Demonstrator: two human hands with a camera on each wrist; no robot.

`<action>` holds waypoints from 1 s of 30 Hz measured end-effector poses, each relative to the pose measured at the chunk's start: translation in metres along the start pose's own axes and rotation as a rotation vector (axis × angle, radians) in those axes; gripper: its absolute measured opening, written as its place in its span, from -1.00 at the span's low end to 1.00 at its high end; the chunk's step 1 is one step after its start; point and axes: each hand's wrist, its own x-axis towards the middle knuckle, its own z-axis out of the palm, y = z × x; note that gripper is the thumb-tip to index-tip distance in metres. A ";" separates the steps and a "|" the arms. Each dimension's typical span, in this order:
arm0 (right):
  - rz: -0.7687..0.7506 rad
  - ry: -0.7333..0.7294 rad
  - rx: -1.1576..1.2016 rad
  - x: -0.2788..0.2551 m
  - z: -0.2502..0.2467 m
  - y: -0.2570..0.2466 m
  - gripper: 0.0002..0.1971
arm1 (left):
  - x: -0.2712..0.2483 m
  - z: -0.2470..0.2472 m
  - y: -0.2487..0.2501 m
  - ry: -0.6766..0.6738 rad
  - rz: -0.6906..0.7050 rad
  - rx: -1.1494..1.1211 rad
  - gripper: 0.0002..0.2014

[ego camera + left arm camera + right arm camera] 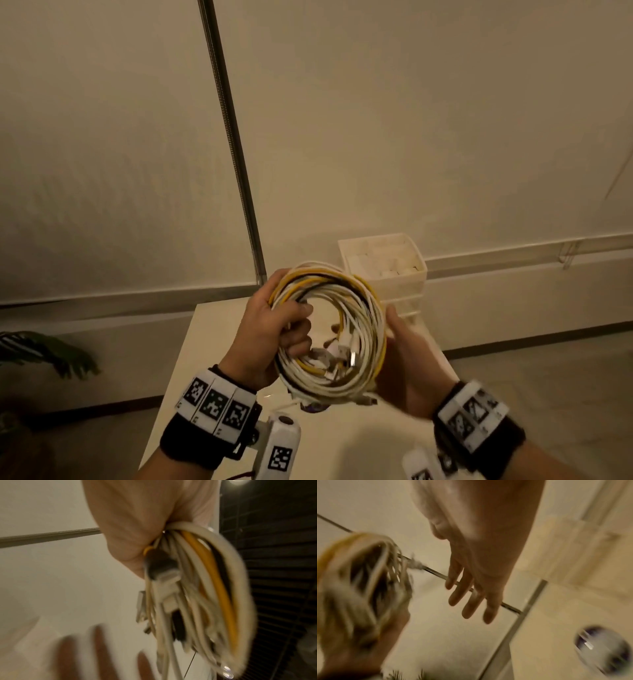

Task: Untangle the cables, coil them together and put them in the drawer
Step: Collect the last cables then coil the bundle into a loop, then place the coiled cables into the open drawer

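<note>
Above the white tabletop [219, 342] we hold everything up in the air, with the pale wall and its dark vertical strip [233, 147] behind. At the tabletop's far right corner stands the white drawer unit [387, 270], its top compartment open upward with pale pieces inside. Between our hands sits the coil of cables [330, 332], a round bundle of white, yellow and black strands with several plugs gathered in its lower middle. Our left hand [274, 329] grips the coil's left side, fingers curled through the ring and thumb over the strands. Our right hand [407, 363] is released, fingers straight, lying along the coil's right edge; whether it touches the strands, we cannot tell. Under the coil, a small purple-marked thing [313, 407] lies on the tabletop, too blurred to name.
</note>
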 end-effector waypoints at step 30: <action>-0.126 0.664 -0.029 0.000 -0.074 0.066 -0.60 | 0.000 0.015 -0.245 0.589 -0.370 0.174 -0.58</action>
